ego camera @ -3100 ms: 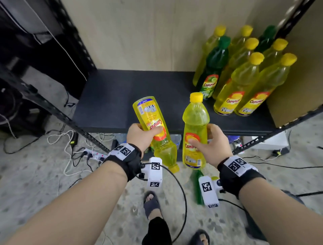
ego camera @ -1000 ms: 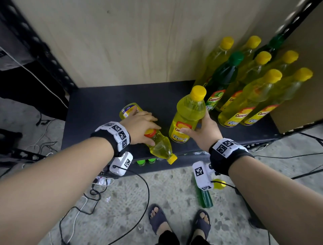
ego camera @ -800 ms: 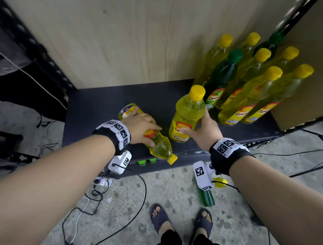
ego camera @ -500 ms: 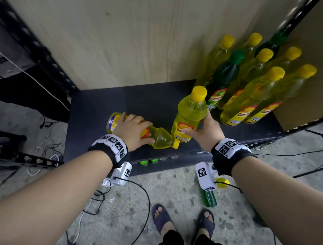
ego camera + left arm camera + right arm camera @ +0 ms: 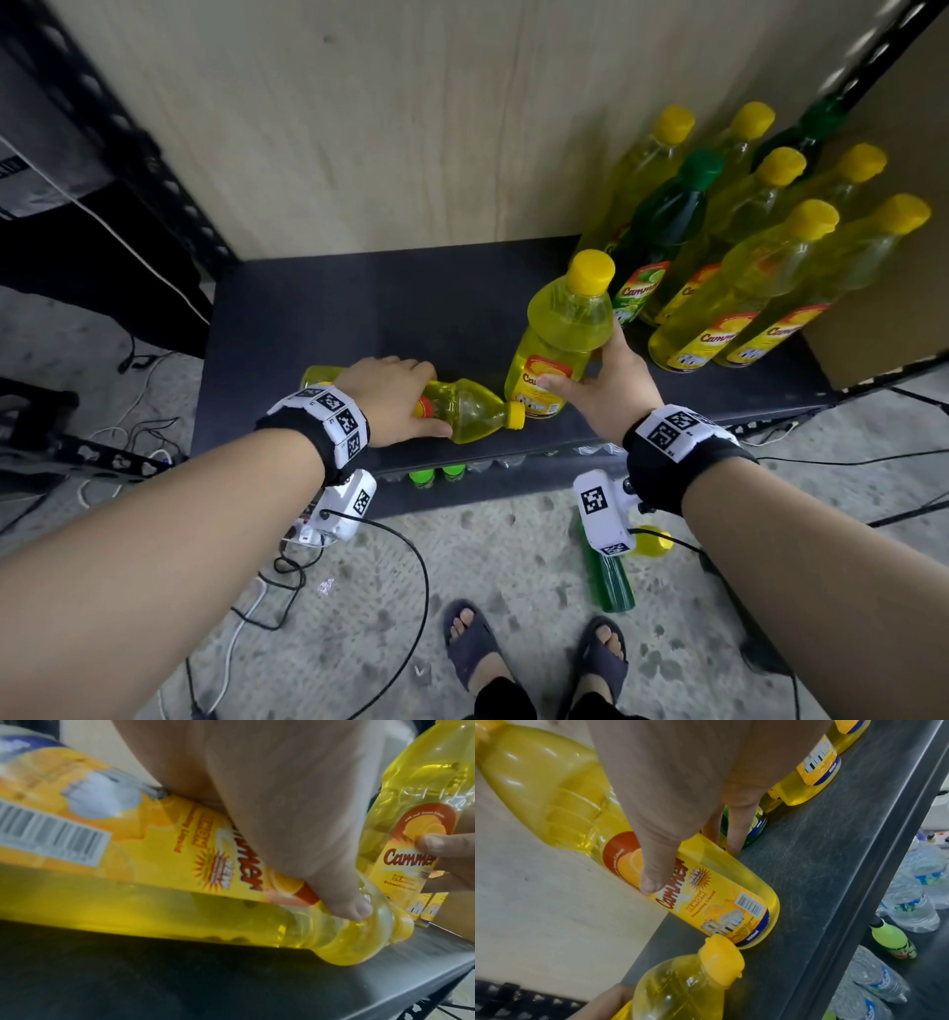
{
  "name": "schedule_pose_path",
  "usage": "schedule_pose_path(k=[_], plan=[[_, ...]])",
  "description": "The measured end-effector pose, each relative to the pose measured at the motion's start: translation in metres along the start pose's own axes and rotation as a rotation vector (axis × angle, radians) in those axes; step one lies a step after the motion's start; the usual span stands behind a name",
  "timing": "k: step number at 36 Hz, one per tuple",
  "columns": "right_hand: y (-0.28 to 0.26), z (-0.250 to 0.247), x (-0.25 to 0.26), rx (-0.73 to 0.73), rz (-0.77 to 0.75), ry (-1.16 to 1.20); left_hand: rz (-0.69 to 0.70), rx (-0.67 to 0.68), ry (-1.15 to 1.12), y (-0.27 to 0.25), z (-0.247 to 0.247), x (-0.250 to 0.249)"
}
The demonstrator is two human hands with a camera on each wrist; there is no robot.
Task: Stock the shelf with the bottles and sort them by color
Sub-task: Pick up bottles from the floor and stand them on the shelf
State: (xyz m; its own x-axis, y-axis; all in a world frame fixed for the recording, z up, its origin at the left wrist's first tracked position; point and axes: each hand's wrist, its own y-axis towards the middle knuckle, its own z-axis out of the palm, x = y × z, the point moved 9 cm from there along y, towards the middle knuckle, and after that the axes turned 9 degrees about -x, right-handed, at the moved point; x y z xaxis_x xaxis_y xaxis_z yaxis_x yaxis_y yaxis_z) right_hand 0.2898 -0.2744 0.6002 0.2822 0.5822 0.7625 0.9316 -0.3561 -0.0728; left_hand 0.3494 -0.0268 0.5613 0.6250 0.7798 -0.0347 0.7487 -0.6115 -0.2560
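Dark shelf (image 5: pixel 359 308) w/ wood back panel (image 5: pixel 385 113). At 2 o'clock, cluster of standing bottles (image 5: pixel 744 257), mostly yellow, two green among them. Center: upright yellow bottle (image 5: pixel 560 334), base on shelf, right hand (image 5: pixel 608 390) wrapped round its lower body, thumb on label. At 9 o'clock of it, lying yellow bottle (image 5: pixel 470 408) on its side near front edge, cap touching upright one's base; left hand (image 5: pixel 390 398) grips its middle from above.
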Motion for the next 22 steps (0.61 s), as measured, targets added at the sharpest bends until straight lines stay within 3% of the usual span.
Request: schedule_pose_path(k=[7,17,22], plan=[[0.003,0.001,-0.003,0.017,-0.008,0.05,-0.004,-0.122,-0.081,-0.011,-0.012,0.006],[0.005,0.001,-0.003,0.012,-0.006,0.085,-0.243,-0.383,-0.418,-0.04,-0.051,0.027],[0.007,0.002,-0.007,0.014,0.001,0.076,-0.287,-0.489,-0.589,-0.043,-0.061,0.019]])
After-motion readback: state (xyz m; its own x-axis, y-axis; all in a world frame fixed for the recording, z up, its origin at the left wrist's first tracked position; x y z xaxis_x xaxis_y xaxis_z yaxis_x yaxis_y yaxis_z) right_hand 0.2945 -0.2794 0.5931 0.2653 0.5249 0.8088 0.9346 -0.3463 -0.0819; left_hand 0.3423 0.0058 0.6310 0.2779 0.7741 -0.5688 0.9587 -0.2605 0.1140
